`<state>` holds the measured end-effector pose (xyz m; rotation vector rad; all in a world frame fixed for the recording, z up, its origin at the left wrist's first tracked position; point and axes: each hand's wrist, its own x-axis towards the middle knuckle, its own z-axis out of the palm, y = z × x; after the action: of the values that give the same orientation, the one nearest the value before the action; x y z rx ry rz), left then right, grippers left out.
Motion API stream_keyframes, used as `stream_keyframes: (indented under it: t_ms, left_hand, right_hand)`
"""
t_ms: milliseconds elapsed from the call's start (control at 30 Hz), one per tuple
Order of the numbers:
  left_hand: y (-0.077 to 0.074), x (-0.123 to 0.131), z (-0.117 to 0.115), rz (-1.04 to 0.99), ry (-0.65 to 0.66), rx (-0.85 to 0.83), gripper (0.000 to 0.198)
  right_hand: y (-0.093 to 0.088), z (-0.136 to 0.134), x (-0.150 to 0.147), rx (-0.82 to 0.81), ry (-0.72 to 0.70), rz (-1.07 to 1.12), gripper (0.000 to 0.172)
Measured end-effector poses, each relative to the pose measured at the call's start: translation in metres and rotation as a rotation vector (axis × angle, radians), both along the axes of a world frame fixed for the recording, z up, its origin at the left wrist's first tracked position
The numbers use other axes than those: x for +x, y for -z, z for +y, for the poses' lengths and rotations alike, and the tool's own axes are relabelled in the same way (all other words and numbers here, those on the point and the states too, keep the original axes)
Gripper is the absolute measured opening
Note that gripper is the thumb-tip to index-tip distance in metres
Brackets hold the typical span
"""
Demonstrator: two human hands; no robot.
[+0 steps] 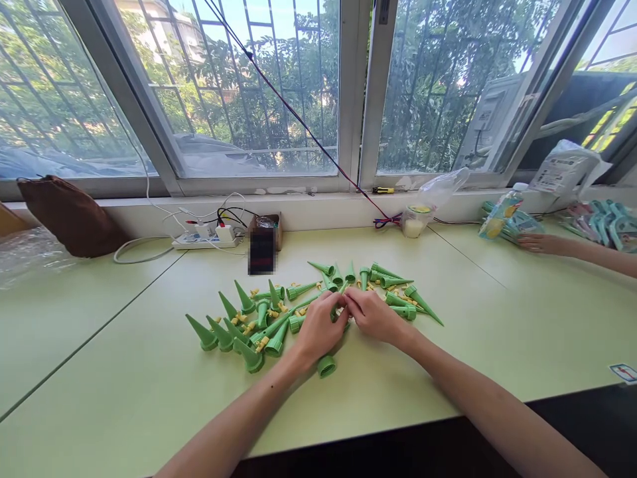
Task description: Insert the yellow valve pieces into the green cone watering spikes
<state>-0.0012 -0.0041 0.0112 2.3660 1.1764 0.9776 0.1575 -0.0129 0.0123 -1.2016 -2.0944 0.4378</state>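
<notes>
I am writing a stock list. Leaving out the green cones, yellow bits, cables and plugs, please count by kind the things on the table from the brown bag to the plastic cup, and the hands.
brown bag: 1
power strip: 1
cardboard box: 1
dark blurred item: 1
plastic cup: 1
clear plastic bag: 1
hands: 3 (left hand, right hand, a co-worker's hand)
Total: 9

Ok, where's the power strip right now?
In the head view, the white power strip lies at the table's far left, beneath the window, between the brown bag and a small cardboard box.
</notes>
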Motion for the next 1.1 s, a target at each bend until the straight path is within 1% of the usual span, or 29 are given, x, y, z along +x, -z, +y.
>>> stream_keyframes:
  t_ms: [200,367,433,600,667,733,800,900,967,1100]
  left_hand:
    - [0.003,0.000,0.002,0.022,0.013,-0.009,0.011]
    - [0.003,-0.001,0.003,0.028,0.012,-0.010,0.012]
    - [0.003,-0.001,0.003,0.032,0.013,-0.011,0.013]
    - [0.006,0.000,0.003,0.027,0.019,-0.012,0.013]
    - [0.006,0.001,0.003,0.001,0.015,-0.027,0.012]
    - [0.005,0.001,0.002,-0.054,0.012,-0.040,0.011]
    - [0.003,0.002,0.001,-0.120,0.009,-0.044,0.012]
    - [0.001,0.001,0.000,-0.188,0.010,-0.028,0.011]
    - [0.001,0.002,-0.001,-0.212,0.012,-0.009,0.008]
    - [0.002,0.002,-0.001,-0.222,0.025,0.026,0.007]
  right_hand:
    - [0.000,-0.002,0.001,-0.057,0.020,-0.132,0.017]
    - [0.001,-0.002,-0.001,-0.016,0.085,-0.162,0.018]
    - [0.003,-0.001,-0.003,0.007,0.120,-0.082,0.021]
    - [0.004,0.002,-0.004,-0.033,0.262,0.297,0.020]
    - [0.003,0.002,-0.004,-0.013,0.301,0.333,0.024]
    - [0.002,0.000,-0.005,0.023,0.317,0.311,0.026]
    - [0.002,-0.001,-0.006,0.046,0.306,0.294,0.025]
    - [0.003,-0.003,-0.009,0.051,0.219,0.301,0.023]
    - [0.004,-0.004,-0.011,0.059,0.168,0.310,0.024]
    - [0.004,-0.005,-0.013,0.076,0.138,0.349,0.023]
